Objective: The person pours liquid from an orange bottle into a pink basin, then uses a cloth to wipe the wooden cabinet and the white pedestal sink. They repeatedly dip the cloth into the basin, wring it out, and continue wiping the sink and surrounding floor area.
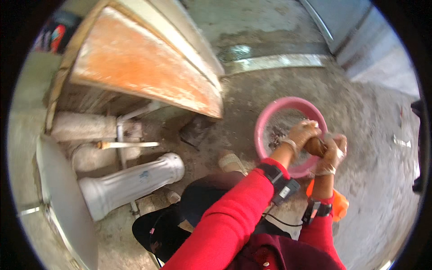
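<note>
A pink round basin [262, 139] stands on the floor in front of me, with liquid and some dark bits inside. Over its right side I hold a brown, rounded item [316, 146] whose kind I cannot make out; it may be wet cloth. My left hand [302, 135] is closed on its left end, and my right hand [334, 153] grips the other end by the basin's right rim. Both hands appear to wear thin clear plastic gloves. The fingers partly hide the brown item.
An orange plastic object [340, 207] lies beside my right forearm. At the left are a white fluted pedestal [135, 182], a white pipe [130, 145] and an orange-topped slanted panel [144, 63]. A cable [283, 222] runs between my wrist bands. The floor [373, 171] is bare concrete.
</note>
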Demonstrator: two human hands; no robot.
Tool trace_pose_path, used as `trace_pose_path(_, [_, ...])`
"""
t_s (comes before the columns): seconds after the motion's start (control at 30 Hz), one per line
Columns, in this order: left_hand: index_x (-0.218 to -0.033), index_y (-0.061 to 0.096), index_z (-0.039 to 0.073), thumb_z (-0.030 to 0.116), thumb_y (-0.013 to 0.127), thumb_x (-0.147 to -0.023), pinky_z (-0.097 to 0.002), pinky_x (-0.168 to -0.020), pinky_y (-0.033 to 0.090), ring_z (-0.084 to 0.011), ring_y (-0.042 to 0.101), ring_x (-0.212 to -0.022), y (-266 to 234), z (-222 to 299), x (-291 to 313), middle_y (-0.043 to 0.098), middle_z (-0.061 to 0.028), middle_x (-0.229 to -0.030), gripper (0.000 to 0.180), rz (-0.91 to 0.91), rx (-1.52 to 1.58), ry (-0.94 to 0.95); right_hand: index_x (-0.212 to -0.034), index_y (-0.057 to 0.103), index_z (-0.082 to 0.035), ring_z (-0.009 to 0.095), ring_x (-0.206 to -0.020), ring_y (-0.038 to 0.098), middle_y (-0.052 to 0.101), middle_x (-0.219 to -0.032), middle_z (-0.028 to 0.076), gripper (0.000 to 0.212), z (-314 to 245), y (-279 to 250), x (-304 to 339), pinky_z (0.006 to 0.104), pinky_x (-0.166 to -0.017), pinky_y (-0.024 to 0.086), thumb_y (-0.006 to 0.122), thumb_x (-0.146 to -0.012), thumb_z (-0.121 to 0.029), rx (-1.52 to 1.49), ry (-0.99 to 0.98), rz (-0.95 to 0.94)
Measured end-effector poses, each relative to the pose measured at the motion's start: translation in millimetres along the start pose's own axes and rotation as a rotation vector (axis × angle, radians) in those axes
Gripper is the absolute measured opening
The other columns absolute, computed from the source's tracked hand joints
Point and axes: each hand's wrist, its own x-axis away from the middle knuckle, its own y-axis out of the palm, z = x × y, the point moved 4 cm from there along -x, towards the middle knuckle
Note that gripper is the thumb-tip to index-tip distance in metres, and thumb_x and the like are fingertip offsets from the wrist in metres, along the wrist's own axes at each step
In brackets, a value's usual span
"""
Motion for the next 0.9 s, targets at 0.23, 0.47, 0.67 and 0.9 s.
trace_pose_path(0.23, [-0.100, 0.068, 0.002, 0.009, 0.071, -0.079, -0.0297, -0.086, 0.052, -0.0174, 0.064, -0.091, 9.7, 3.1, 0.9, 0.068, -0.0069, -0.096, 0.023, -0.084, 0.235, -0.077, -0.076, 0.051, -0.006, 0.016, -0.074, 0.053, 0.056, -0.081, 0.004, 0.020, -28.8, 18.6, 20.4, 0.0271, -0.074, 0.047, 0.061, -0.072, 0.011, 0.186, -0.290, -0.118])
trace_pose_path(0.47, [-0.095, 0.068, 0.006, 0.014, 0.065, -0.082, -0.0320, -0.081, 0.051, -0.0155, 0.062, -0.085, 11.1, -29.3, -9.0, 0.068, -0.0039, -0.094, 0.015, -0.236, 0.073, -0.019, -0.074, 0.049, -0.006, 0.030, -0.070, 0.055, 0.053, -0.077, 0.012, 0.026, -63.6, 39.4, 58.2, 0.0378, -0.065, 0.048, 0.061, -0.063, 0.014, 0.677, -0.930, -0.435])
trace_pose_path(0.67, [-0.107, 0.064, 0.007, 0.019, 0.059, -0.090, -0.0296, -0.087, 0.049, -0.0142, 0.061, -0.094, -11.0, -83.8, -14.2, 0.067, -0.0038, -0.104, 0.022, -0.351, 0.362, -0.026, -0.074, 0.050, -0.011, 0.036, -0.076, 0.057, 0.056, -0.083, 0.011, 0.025, -59.2, 46.5, 77.6, 0.0461, -0.059, 0.047, 0.065, -0.060, 0.004, 0.780, -1.132, -0.641])
trace_pose_path(0.9, [-0.117, 0.060, 0.008, 0.020, 0.054, -0.096, -0.0278, -0.093, 0.047, -0.0132, 0.060, -0.103, -37.7, -96.5, -12.2, 0.065, -0.0031, -0.110, 0.025, -0.340, 0.562, -0.072, -0.073, 0.054, -0.008, 0.036, -0.081, 0.060, 0.061, -0.088, 0.013, 0.018, -58.8, 71.7, 86.2, 0.0498, -0.066, 0.050, 0.067, -0.062, -0.004, 0.720, -1.245, -0.851])
